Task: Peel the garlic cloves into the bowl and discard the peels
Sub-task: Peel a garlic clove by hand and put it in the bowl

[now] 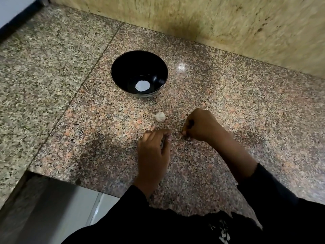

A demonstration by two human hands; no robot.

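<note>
A black bowl (123,67) stands on the granite counter, with only a white glare spot showing on its bottom. A small white garlic bulb (160,117) lies on the counter in front of it, untouched. My left hand (153,148) is just below the bulb, fingers bent down with their tips at the counter; thumb and forefinger meet, and I cannot make out whether anything is between them. My right hand (202,125) is to the right of the bulb, curled into a fist with its fingertips at the counter and nothing visible in it.
The speckled granite counter (228,106) runs back to a beige stone wall (228,23). Its front edge (70,180) steps down at the lower left over a pale floor. My black sleeves fill the bottom of the view.
</note>
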